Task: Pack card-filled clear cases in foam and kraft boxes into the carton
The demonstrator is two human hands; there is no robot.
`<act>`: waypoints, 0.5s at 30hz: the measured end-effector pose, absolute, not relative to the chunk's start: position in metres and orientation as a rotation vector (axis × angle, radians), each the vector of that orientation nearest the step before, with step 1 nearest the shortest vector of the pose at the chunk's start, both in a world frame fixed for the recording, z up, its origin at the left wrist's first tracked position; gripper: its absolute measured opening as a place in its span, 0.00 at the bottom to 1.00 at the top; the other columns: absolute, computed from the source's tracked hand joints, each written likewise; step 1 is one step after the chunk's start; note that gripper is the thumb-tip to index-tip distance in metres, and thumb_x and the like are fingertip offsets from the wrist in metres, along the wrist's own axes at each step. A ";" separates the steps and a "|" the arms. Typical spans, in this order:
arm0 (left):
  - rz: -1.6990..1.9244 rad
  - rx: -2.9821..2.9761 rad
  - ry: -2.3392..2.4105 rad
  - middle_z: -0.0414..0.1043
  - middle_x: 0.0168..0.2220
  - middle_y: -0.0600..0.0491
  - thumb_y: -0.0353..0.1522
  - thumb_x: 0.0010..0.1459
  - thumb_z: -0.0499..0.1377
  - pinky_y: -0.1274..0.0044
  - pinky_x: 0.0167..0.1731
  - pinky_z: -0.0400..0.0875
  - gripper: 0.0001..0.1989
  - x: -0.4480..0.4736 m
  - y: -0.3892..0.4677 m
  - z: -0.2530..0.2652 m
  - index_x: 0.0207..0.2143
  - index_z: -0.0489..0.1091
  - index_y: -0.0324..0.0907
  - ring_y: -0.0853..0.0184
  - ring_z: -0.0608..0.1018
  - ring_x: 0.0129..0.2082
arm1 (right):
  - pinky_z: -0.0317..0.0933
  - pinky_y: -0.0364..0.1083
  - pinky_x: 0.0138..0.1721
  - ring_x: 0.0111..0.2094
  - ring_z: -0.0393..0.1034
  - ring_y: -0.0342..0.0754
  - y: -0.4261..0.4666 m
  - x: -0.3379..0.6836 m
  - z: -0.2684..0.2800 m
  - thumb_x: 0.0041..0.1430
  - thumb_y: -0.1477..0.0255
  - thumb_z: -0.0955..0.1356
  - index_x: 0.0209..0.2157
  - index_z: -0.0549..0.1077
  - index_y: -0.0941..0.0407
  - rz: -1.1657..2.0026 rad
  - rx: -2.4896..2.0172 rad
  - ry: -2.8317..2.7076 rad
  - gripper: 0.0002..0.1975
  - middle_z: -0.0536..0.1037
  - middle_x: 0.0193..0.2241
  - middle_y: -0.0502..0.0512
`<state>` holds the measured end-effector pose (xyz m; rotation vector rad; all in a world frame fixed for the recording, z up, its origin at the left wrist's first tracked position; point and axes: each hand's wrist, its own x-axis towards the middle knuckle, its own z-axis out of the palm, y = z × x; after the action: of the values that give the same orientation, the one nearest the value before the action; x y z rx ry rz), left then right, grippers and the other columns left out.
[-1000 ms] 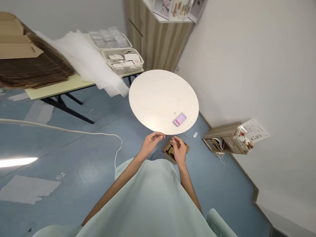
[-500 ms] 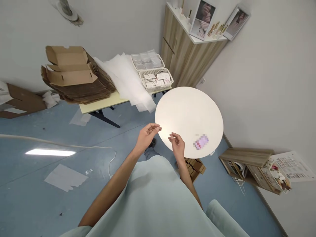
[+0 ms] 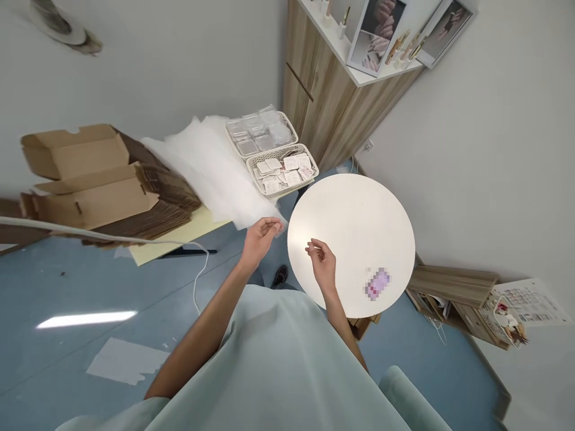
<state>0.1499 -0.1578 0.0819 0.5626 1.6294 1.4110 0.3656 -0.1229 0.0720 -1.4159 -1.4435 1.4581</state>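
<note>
My left hand point(image 3: 259, 242) is raised in front of the side table, thumb and fingertips drawn together in a pinch. Its tips overlap the near end of the white foam sheets point(image 3: 220, 173) in view; whether they touch cannot be told. Over the left part of a round white table point(image 3: 350, 221) hangs my right hand point(image 3: 322, 263), fingers bent and tips close to the thumb. Anything in either pinch is too small to make out. A blurred-out purple item point(image 3: 377, 284) lies on the round table, right of my right hand.
Stacked flat brown cardboard boxes point(image 3: 90, 191) lie on the yellow side table point(image 3: 179, 242), beside a basket of clear packets point(image 3: 260, 129) and a basket of white cards point(image 3: 283, 170). A wooden cabinet point(image 3: 314, 90) stands behind. A white cable point(image 3: 148, 240) crosses the left side.
The view has turned and come nearer to the side table and its baskets. My left hand now appears by the foam sheets instead of the round table's edge; my right hand keeps its pose.
</note>
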 end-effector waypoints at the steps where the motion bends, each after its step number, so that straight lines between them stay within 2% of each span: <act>1: 1.381 0.568 1.627 0.86 0.47 0.45 0.49 0.61 0.69 0.62 0.55 0.81 0.21 0.141 -0.142 0.075 0.47 0.79 0.43 0.55 0.87 0.48 | 0.79 0.58 0.56 0.49 0.87 0.57 -0.119 0.361 0.074 0.71 0.53 0.72 0.53 0.81 0.53 1.432 -1.441 -1.437 0.20 0.87 0.51 0.62; 4: 1.308 0.596 1.649 0.85 0.45 0.46 0.47 0.61 0.69 0.66 0.47 0.82 0.22 0.112 -0.088 0.054 0.49 0.79 0.41 0.58 0.86 0.40 | 0.79 0.57 0.56 0.49 0.87 0.57 -0.110 0.347 0.081 0.71 0.52 0.71 0.54 0.81 0.54 1.347 -1.522 -1.386 0.21 0.87 0.51 0.62; 7: 1.199 0.650 1.715 0.84 0.43 0.47 0.43 0.65 0.65 0.69 0.41 0.79 0.18 0.084 -0.030 0.036 0.49 0.79 0.41 0.61 0.84 0.34 | 0.79 0.58 0.55 0.49 0.87 0.58 -0.105 0.330 0.092 0.70 0.52 0.72 0.53 0.81 0.54 1.256 -1.615 -1.294 0.22 0.88 0.50 0.63; 12: 0.960 0.793 1.929 0.85 0.40 0.47 0.37 0.67 0.63 0.68 0.48 0.75 0.12 0.054 0.057 0.011 0.49 0.80 0.42 0.54 0.85 0.44 | 0.80 0.60 0.56 0.49 0.87 0.59 -0.108 0.300 0.108 0.67 0.51 0.73 0.52 0.81 0.55 1.138 -1.750 -1.126 0.24 0.88 0.50 0.64; 15: 0.815 0.836 1.929 0.85 0.38 0.45 0.35 0.68 0.61 0.67 0.49 0.73 0.11 0.048 0.096 -0.006 0.48 0.80 0.42 0.51 0.84 0.46 | 0.80 0.61 0.56 0.49 0.87 0.59 -0.116 0.286 0.110 0.66 0.50 0.74 0.52 0.82 0.55 1.069 -1.820 -1.051 0.24 0.88 0.50 0.64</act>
<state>0.0483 0.0960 -0.0064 0.8359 1.9293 0.8155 0.2859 -0.1156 0.1101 -1.8195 -1.0511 1.0693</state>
